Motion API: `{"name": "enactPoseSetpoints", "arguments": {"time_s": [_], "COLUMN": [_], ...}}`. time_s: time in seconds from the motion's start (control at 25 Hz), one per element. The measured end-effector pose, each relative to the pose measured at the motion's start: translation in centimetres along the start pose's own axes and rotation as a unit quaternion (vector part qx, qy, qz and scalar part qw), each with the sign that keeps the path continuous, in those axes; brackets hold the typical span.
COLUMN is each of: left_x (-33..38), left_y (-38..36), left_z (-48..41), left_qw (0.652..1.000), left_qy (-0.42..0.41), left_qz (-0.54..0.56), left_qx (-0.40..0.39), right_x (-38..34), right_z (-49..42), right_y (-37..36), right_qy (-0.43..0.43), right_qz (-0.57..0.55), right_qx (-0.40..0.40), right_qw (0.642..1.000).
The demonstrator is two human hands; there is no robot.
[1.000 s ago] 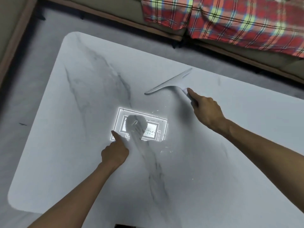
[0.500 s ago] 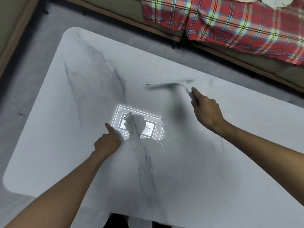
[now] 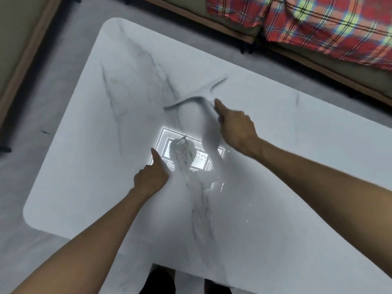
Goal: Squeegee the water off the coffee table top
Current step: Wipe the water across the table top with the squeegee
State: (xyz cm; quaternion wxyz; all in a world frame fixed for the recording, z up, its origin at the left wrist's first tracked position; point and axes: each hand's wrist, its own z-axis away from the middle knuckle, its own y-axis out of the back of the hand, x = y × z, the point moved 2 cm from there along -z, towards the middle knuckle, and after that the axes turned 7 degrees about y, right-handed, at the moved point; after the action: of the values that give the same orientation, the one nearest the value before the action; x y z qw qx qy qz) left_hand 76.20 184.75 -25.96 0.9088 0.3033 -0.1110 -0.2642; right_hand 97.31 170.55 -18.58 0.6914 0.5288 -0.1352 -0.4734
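A white marble-patterned coffee table top (image 3: 106,166) fills most of the head view. My right hand (image 3: 235,128) grips the handle of a grey squeegee (image 3: 197,96), whose blurred blade lies on the table just beyond my fingers. My left hand (image 3: 151,177) rests on the table as a loose fist with the thumb sticking out, holding nothing. Water droplets (image 3: 216,185) and streaks glint around a bright ceiling-light reflection (image 3: 199,160) between my hands.
A sofa with a red plaid blanket (image 3: 318,24) runs along the far side, beyond a strip of grey floor (image 3: 27,166). More grey floor lies to the left of the table. My dark shoes (image 3: 159,281) show at the table's near edge.
My right hand has pulled the squeegee nearer and leftwards across the table, and its blade has changed angle. My left hand stays pressed on the table near the reflection.
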Motion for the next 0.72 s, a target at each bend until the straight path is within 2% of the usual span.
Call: {"name": "enactPoseSetpoints", "arguments": {"time_s": [0.16,0.4,0.52,0.72], "left_x": [0.0,-0.6,-1.2,-2.4], "left_y": [-0.4,-1.0,-0.9,-0.5], "left_z": [1.0,2.9,3.3,2.6], "left_qw": [1.0,0.999,0.999,0.999], "left_qy": [-0.002,-0.015,-0.017,-0.011], "left_qz": [-0.011,-0.009,0.016,0.03], "left_qx": [0.001,-0.033,-0.035,-0.032], "right_x": [5.0,12.7,12.3,6.9], "right_z": [9.8,20.5,18.5,3.8], "right_y": [-1.1,1.3,3.6,5.6], "right_qy": [0.045,-0.005,-0.029,-0.099], "right_qz": [0.025,0.106,0.057,-0.085], "right_qx": [-0.054,-0.13,-0.092,-0.002], "right_qw": [0.997,0.986,0.994,0.991]}}
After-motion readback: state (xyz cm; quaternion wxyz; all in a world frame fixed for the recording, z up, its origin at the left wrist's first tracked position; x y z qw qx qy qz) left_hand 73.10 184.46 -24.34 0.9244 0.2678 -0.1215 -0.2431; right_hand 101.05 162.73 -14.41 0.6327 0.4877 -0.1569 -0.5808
